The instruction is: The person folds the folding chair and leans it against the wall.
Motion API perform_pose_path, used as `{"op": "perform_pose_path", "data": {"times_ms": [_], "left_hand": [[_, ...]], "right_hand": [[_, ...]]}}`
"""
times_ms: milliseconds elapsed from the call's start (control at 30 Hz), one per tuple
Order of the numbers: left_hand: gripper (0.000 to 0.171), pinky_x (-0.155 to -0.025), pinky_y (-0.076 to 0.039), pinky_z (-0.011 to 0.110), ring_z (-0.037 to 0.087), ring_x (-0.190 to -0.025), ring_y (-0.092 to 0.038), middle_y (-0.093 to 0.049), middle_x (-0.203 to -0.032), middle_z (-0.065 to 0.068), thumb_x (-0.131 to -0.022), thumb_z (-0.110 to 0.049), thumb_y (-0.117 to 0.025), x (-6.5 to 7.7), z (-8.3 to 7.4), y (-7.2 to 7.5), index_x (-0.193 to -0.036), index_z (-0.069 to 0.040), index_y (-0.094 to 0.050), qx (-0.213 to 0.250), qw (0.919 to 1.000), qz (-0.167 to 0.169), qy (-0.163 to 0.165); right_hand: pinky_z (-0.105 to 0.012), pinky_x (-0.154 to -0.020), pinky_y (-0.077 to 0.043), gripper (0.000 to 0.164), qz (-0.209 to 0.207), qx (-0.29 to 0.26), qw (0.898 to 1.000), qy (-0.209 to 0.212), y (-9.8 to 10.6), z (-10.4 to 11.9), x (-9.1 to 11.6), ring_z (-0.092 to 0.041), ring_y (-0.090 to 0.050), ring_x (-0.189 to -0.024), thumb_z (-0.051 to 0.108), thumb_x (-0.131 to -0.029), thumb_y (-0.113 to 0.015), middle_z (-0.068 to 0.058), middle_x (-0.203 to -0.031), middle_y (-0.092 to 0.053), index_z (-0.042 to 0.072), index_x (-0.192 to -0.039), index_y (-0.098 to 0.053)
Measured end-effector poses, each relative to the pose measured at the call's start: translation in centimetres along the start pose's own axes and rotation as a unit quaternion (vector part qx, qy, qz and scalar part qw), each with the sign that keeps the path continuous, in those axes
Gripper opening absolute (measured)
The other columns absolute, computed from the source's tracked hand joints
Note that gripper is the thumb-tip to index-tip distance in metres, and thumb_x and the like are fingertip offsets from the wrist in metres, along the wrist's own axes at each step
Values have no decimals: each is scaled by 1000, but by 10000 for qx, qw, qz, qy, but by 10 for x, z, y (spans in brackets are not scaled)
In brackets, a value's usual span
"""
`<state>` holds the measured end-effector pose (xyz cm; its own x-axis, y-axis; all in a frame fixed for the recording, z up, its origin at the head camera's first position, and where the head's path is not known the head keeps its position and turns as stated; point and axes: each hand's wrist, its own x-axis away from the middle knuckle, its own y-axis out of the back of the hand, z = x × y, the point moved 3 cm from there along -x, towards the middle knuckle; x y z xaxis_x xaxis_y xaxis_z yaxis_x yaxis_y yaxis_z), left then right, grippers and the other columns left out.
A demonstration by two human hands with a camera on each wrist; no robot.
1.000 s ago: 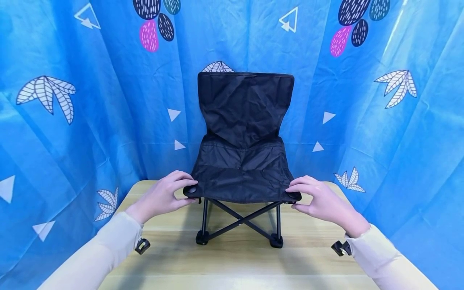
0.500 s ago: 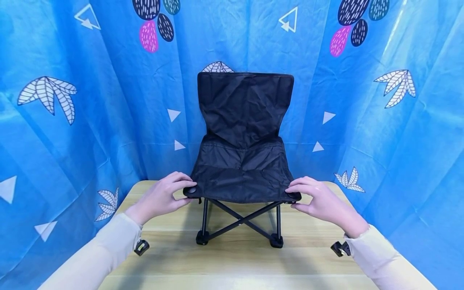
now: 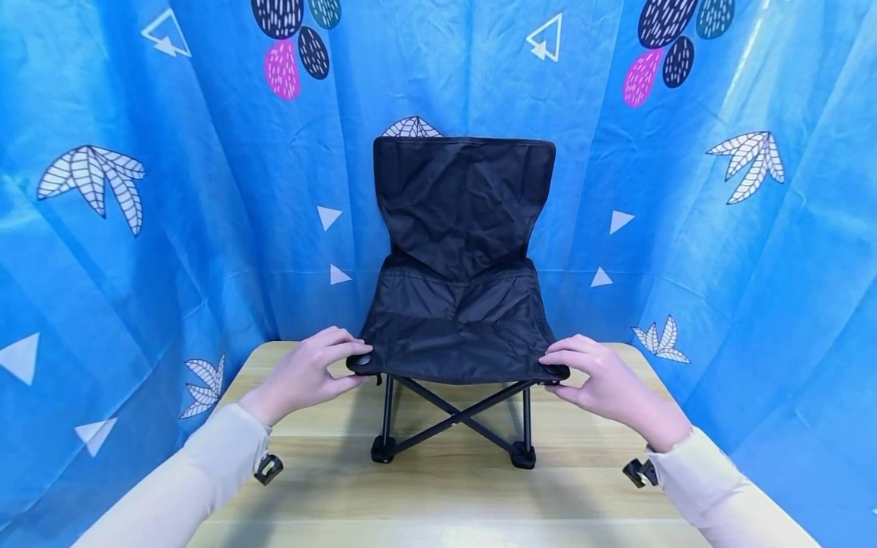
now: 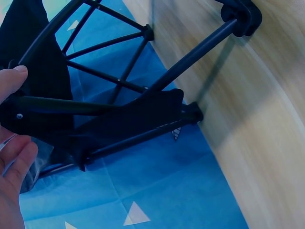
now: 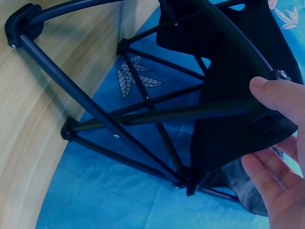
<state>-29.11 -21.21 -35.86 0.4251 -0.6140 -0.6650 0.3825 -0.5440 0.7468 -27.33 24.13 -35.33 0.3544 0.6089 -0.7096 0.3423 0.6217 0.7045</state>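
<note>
A black folding chair [image 3: 462,304] stands unfolded on the wooden tabletop, its fabric back upright and crossed metal legs beneath. My left hand [image 3: 311,373] pinches the seat's front left corner, fingers on top and thumb below. At the front right corner, my right hand [image 3: 603,380] holds the fabric the same way. In the left wrist view the left thumb [image 4: 13,81] lies against the underside of the corner by the leg tube. The right wrist view shows the right thumb [image 5: 276,98] under its corner, near a screw.
The wooden tabletop [image 3: 452,502] extends under and in front of the chair. A blue patterned curtain [image 3: 274,152] surrounds the table at the back and both sides. A black clip [image 3: 269,468] hangs at the left sleeve cuff, and another black clip [image 3: 640,473] at the right.
Both hands stay at the seat's front corners, and the chair has not moved. The right wrist has shifted very slightly to the left.
</note>
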Motion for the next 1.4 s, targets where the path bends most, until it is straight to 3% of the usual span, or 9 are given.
{"op": "perform_pose_path", "data": {"times_ms": [367, 800, 1067, 1400], "left_hand": [[47, -86, -63, 40, 22, -104, -67, -73, -114, 6, -73, -9, -98, -3, 0, 0, -116, -7, -81, 48, 9998, 97, -173], [45, -85, -64, 41, 21, -104, -66, -75, -112, 5, -74, -8, -97, -7, -4, -1, -116, -8, -82, 9, 9997, 186, -163], [46, -83, -64, 39, 20, -102, -68, -76, -111, 4, -75, -7, -97, -7, -4, -1, -118, -9, -82, 19, 9996, 220, -172], [45, -82, -66, 40, 21, -101, -71, -79, -110, 5, -75, -9, -99, -8, -4, -2, -117, -8, -83, 70, 9997, 121, -190]], "right_hand": [[-14, -91, -54, 52, 39, 48, 10000, -49, -1, 1, 0, -22, -71, -95, -6, -61, -100, -4, -107, -77, 8, -107, -82], [-21, -87, -57, 52, -8, 121, 9999, -51, -1, -1, 1, -22, -71, -95, -8, -60, -98, -5, -106, -77, 8, -107, -82], [-37, -76, -61, 49, -39, 355, 9993, -54, -4, -1, 2, -23, -73, -91, -7, -59, -94, -6, -104, -79, 7, -105, -83], [-36, -75, -62, 49, -247, 379, 9990, -16, -10, -1, 2, -24, -74, -89, -6, -58, -95, -7, -102, -79, 6, -103, -83]]}}
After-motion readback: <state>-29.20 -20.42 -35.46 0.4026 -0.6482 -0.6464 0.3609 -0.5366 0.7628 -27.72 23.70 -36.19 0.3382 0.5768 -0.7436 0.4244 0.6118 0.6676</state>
